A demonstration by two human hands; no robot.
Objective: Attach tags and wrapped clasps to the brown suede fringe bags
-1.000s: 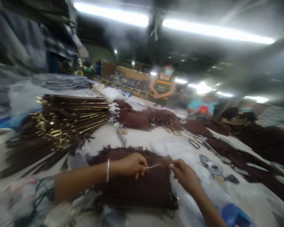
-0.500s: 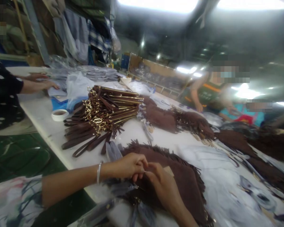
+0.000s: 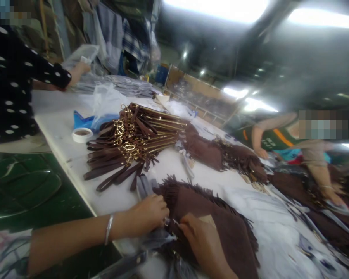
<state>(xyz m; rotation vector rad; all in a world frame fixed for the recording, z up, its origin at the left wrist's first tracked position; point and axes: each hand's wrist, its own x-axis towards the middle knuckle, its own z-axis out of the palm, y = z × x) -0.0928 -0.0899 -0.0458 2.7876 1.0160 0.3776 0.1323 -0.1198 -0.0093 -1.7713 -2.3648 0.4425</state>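
Observation:
A brown fringed piece (image 3: pixel 203 199), which looks like a bag, lies on the table under my hands. My left hand (image 3: pixel 151 213) is closed over its left edge, fingers curled, with a small shiny bit by the fingertips. My right hand (image 3: pixel 200 238) pinches the end of something thin and pale, too small to name, above the brown leather. A beige tag (image 3: pixel 208 221) shows behind the right hand. Below my hands are plastic-wrapped dark strips (image 3: pixel 133 261) with metal parts; their details are blurred.
Brown wristlet straps and gold-zipped pieces (image 3: pixel 133 135) are heaped beyond my left hand, beside a white tape roll (image 3: pixel 82 135). White wrapping sheets (image 3: pixel 267 221) lie to the right. A polka-dot-sleeved person (image 3: pixel 10 89) stands at the left; another person (image 3: pixel 270 135) works across the table.
My hands have moved apart, the left going slightly left and down. At the left, the polka-dot-sleeved person has lifted a clear plastic bag. The person across the table leans forward, arm reaching down.

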